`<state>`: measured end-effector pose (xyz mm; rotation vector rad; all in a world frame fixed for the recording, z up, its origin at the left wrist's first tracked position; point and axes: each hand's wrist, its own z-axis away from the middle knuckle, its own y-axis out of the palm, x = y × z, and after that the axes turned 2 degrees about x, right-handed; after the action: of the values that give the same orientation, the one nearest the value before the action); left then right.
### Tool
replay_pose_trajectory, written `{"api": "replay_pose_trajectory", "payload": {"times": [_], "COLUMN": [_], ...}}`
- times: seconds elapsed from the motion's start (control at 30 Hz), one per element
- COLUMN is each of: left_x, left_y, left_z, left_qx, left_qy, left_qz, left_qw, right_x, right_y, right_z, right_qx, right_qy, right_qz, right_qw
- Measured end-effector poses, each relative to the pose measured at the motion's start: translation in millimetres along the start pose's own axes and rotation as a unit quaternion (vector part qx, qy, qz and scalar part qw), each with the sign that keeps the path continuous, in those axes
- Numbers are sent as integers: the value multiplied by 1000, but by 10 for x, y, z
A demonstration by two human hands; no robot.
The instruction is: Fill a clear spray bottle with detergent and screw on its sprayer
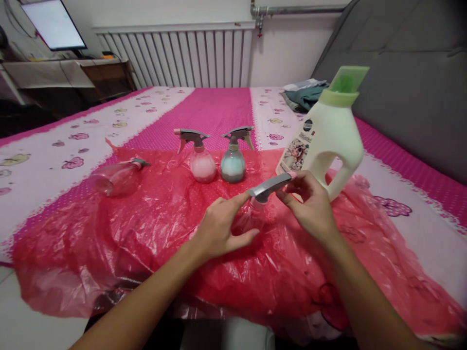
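A clear pink spray bottle (pixel 248 218) with a grey spray head (pixel 272 186) stands in front of me on red plastic sheeting (pixel 164 243). My left hand (pixel 222 226) curves around its body, forefinger reaching up to the head and thumb across the front. At the pink nozzle end, my right hand (pixel 310 204) has its thumb and fingers pinched together. Behind are two more spray bottles, one with pink liquid (pixel 203 166) and one with bluish liquid (pixel 232 166). Another pink spray bottle (pixel 118 179) lies on its side at the left.
A large cream detergent jug (pixel 337 129) with a green cap stands just beyond my right hand. Folded clothes (pixel 306 95) lie farther back on the patterned bed cover (pixel 222 109). A grey headboard (pixel 408 82) rises at right; a radiator (pixel 182 56) is behind.
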<state>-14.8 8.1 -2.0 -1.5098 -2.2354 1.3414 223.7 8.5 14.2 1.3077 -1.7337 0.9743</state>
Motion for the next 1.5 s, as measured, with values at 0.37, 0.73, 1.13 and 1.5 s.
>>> {"api": "replay_pose_trajectory", "payload": {"times": [0.37,0.73,1.13,1.5], "left_x": [-75,-27,-11,-39], "left_y": [-8,-7,-4,15], "left_z": [-19,7,2,-28], "left_qx": [34,21,32,37], "left_qy": [57,53,66,107], "left_qz": [14,35,18,1], "left_qw": [998,998,997,994], "right_x": [104,130,121,116], "right_y": [302,239,303,329], "right_z": [64,92,188,162], "right_qx": [-30,163,217,237], "right_qy": [24,3,27,45], "right_qz": [-27,-86,-97,-236], "right_qw": [999,983,971,941]}}
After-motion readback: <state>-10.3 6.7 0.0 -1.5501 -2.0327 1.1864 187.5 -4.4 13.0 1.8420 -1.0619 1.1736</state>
